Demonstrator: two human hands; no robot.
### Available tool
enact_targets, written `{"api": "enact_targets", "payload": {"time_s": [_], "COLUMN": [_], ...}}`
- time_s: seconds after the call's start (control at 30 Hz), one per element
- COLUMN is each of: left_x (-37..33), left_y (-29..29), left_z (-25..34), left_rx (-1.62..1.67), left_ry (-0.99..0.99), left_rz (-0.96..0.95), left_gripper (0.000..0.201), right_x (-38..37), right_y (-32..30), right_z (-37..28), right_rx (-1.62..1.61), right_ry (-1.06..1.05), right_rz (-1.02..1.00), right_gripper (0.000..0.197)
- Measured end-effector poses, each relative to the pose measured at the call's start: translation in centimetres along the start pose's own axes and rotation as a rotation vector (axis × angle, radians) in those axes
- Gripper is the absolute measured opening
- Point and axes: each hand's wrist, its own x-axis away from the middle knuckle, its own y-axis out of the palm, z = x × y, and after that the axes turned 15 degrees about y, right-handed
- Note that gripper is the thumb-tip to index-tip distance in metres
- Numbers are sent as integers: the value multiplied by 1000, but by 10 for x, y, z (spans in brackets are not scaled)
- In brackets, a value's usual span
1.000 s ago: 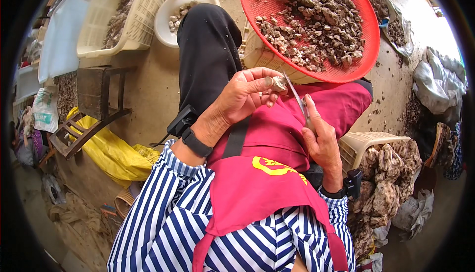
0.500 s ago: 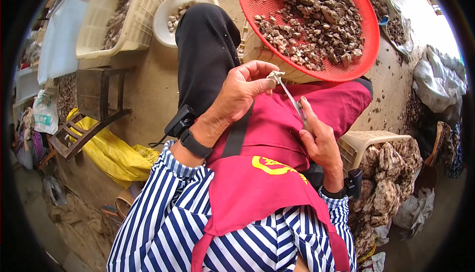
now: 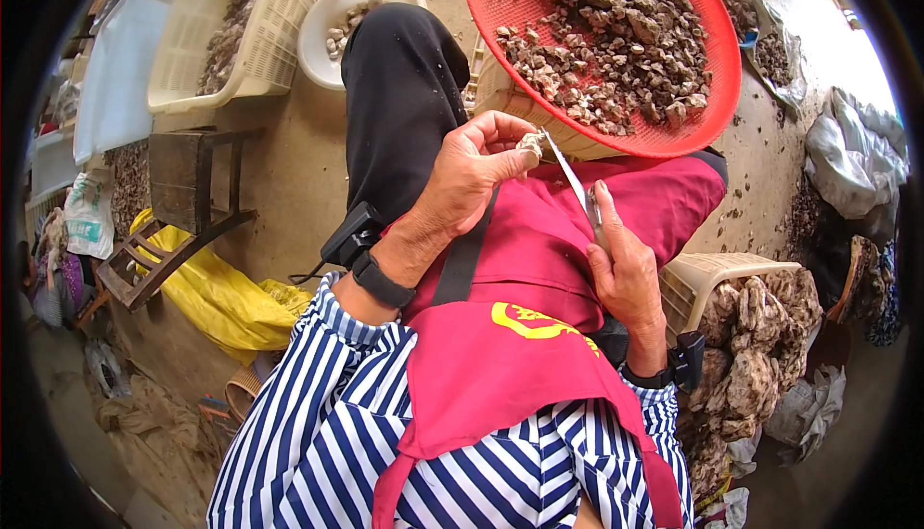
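Above my lap, my left hand pinches a small, pale, rough lump between thumb and fingertips. My right hand grips a thin-bladed knife, its handle partly hidden in my palm. The blade slants up and left, and its tip is right beside the lump; whether they touch I cannot tell. Just beyond my hands, a round red sieve basket holds many dark and pale lumps. It rests on a cream plastic crate by my right knee.
A white bowl with a few pale pieces stands far left, beside a cream crate of lumps. A wooden stool and yellow sacking lie left. At right, a crate adjoins large brown clumps; a silvery sack sits farther out.
The knife blade has turned its broad side more into view, with its tip slightly higher on the lump's right side. The lump has been tilted in my left fingers.
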Motion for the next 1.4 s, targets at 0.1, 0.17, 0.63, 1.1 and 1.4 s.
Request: {"api": "enact_targets", "payload": {"time_s": [0.1,0.17,0.63,1.1,1.4], "left_x": [1,1,2,3,3], "left_y": [0,0,0,-1,-3], "left_z": [2,2,6,0,-2], "left_rx": [35,43,179,47,23], "left_ry": [-22,-25,-169,-14,25], "left_rz": [10,3,74,19,29], "left_gripper": [24,24,20,27,27], "right_x": [0,0,-1,0,-3], "right_y": [-2,0,2,4,3], "right_z": [-3,-1,-3,2,0], "right_rx": [7,25,64,-15,-22], "right_ry": [-2,-4,4,-2,25], "right_rz": [-73,-62,-13,15,-38], "right_gripper": [65,65,67,66,65]}}
